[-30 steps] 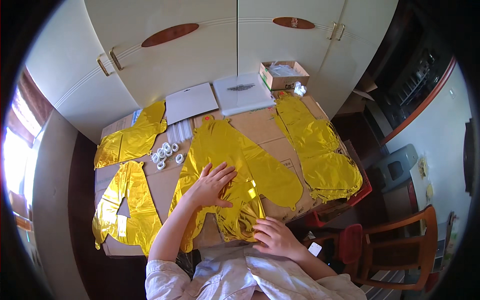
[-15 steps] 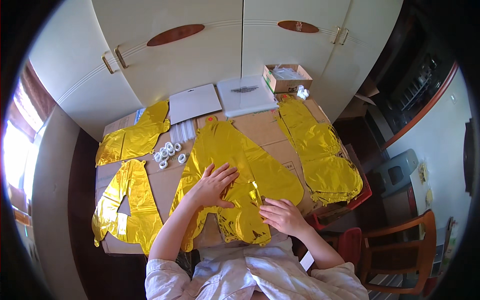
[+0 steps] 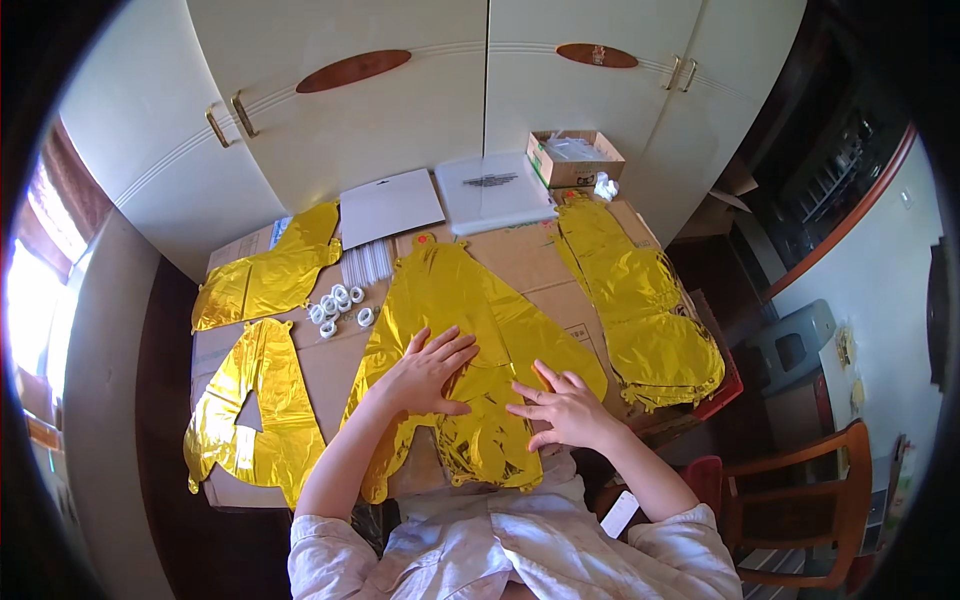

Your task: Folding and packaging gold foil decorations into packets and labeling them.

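Flat gold foil balloons lie on the cardboard-covered table, and the stack in the middle (image 3: 450,300) is in front of me. My left hand (image 3: 430,375) rests on this foil with its fingers stretched and spread. To its right, my right hand (image 3: 565,410) is over the foil's near right part, fingers spread and nothing between them. Whether its fingertips touch the foil I cannot tell. Under and between the hands, a smaller wrinkled gold piece (image 3: 490,445) reaches the near table edge.
More flat gold balloons lie at the far left (image 3: 265,275), near left (image 3: 285,385) and right (image 3: 655,325). White ribbon rolls (image 3: 335,305) sit beside thin white sticks (image 3: 367,263). Behind are a grey board (image 3: 390,207), a clear plastic stack (image 3: 495,195) and a cardboard box (image 3: 590,172).
My right hand has let go of the lifted foil edge and spread its fingers. That edge, folded up before, now lies flatter. My left hand has stayed in place.
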`<state>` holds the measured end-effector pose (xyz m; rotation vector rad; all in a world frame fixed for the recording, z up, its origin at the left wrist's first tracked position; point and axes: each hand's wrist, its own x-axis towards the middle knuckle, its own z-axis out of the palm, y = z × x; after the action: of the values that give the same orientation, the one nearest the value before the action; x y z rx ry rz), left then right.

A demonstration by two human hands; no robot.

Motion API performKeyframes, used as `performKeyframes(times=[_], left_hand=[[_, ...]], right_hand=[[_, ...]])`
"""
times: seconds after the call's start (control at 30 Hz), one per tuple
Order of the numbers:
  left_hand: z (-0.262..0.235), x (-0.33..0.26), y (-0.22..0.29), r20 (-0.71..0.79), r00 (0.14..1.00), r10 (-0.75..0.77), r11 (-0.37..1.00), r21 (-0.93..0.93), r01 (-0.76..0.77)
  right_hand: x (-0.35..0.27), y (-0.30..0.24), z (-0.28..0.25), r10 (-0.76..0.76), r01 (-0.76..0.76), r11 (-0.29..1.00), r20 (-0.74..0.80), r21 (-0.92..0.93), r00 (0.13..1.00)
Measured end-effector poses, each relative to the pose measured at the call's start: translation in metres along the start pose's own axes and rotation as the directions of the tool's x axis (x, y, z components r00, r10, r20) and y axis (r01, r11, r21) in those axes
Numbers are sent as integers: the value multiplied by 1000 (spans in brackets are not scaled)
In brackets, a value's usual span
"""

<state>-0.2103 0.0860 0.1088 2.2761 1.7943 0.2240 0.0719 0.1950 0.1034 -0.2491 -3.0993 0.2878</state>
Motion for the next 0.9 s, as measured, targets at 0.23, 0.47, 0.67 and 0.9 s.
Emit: performKeyframes(times=[0.23,0.47,0.67,0.9], left_hand=[[0,1,1,-52,999,3,999,42,-1],[0,7,16,-169,981,98,985,159,-71],[14,26,28,-112,970,218,976,25,-217],[17,24,28,-96,944,315,949,63,-310]], right_hand=[[10,3,-8,7,-7,1000,101,-1,995],[10,5,-5,-19,20,1000,93,-7,996],[8,8,-3,-22,19,999,70,33,997],[13,10,0,50,-58,974,41,219,998]])
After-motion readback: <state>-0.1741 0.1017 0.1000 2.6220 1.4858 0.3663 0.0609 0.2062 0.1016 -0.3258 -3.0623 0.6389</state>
